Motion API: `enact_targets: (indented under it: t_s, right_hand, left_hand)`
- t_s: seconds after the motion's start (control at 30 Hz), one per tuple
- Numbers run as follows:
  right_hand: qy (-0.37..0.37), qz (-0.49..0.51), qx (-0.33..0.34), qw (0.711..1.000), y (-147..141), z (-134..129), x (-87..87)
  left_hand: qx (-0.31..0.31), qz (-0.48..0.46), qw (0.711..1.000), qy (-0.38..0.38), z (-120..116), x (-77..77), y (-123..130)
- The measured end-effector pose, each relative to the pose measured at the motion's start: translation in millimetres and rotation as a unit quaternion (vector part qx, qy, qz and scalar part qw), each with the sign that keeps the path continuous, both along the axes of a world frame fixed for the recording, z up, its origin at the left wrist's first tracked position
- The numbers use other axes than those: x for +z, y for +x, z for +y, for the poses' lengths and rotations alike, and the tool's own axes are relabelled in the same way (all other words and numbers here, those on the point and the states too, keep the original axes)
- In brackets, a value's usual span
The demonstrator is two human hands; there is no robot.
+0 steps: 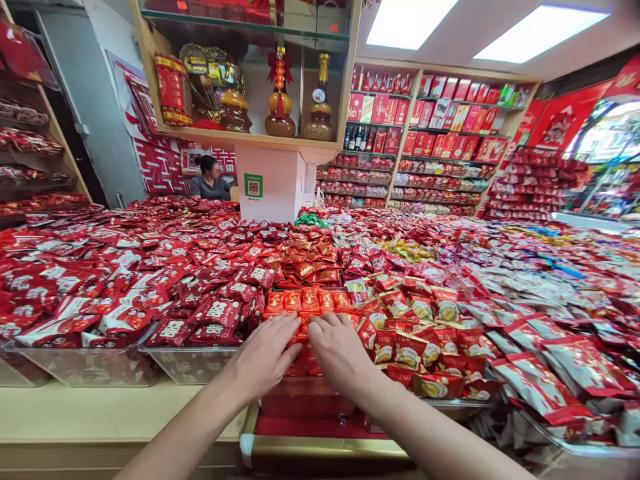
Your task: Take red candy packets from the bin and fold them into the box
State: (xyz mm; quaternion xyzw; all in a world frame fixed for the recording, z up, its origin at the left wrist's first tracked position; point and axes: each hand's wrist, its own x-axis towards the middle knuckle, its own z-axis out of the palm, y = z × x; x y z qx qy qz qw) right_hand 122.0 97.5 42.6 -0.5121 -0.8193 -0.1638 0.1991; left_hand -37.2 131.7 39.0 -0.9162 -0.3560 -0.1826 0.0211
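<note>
Through the head camera I look down at two bare hands over a shop display of wrapped sweets. Both hands are at the small bright-red packets [310, 300], which stand upright in a neat row at the front centre, with more packed below and in front of them.

My left hand [270, 353] comes in palm down, fingers stretched forward onto the packets and thumb angled towards the other hand. My right hand [340, 347] is beside it, fingers bent over the packets. The undersides of both are hidden, so I cannot tell whether either one pinches a packet or only presses.

To the right, red-and-gold durian packets [410, 347] lie in a looser heap. To the left, dark-red packets [215, 313] fill a clear bin [190, 367] on the pale tabletop [125, 407]. Farther back, a person [213, 180] is near a white pillar [270, 183].

I judge that the step in hand is arranging or squaring up this row. Working on it calls for light fingertip pressure from both sides, packets kept upright with their fronts facing out, and the right wrist held clear of the durian heap, which looks likely to slide if nudged.
</note>
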Motion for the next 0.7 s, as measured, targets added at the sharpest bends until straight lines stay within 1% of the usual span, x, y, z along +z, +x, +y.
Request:
enact_targets:
  t_s: [0.1,0.23,0.3,0.37,0.47,0.53,0.6,0.67,0.7]
  right_hand:
    - [-0.021,-0.008,0.002,1.0,1.4,1.1,-0.2]
    - [-0.045,0.007,0.007,0.999,5.6,1.9,1.4]
    - [-0.054,0.014,0.016,0.998,9.5,-2.2,4.1]
    - [-0.053,0.033,0.024,0.998,15.2,-13.4,8.8]
    - [-0.041,0.112,0.064,0.991,26.8,-46.1,16.2]
    - [-0.056,0.173,0.106,0.978,36.1,-75.2,15.5]
    - [-0.095,0.198,0.153,0.964,46.3,-104.6,5.0]
    - [-0.131,0.205,0.216,0.946,56.6,-130.0,-15.8]
    - [-0.172,0.21,0.224,0.936,61.3,-140.6,-28.8]
  left_hand:
    - [0.006,0.028,1.0,-0.003,-1.6,5.6,2.3]
    - [0.017,0.064,0.998,-0.011,-3.2,15.5,7.8]
    - [0.021,0.082,0.996,-0.013,-3.3,21.1,12.5]
    - [0.021,0.096,0.995,-0.015,-2.9,27.3,18.8]
    - [0.001,0.113,0.993,-0.022,-1.8,35.4,30.2]
    - [-0.009,0.122,0.992,-0.028,-1.3,38.4,37.4]
    - [-0.009,0.128,0.991,-0.031,-1.3,38.7,42.8]
    - [-0.007,0.131,0.991,-0.032,-1.4,36.8,46.3]
    - [-0.006,0.132,0.991,-0.031,-1.4,35.3,47.5]
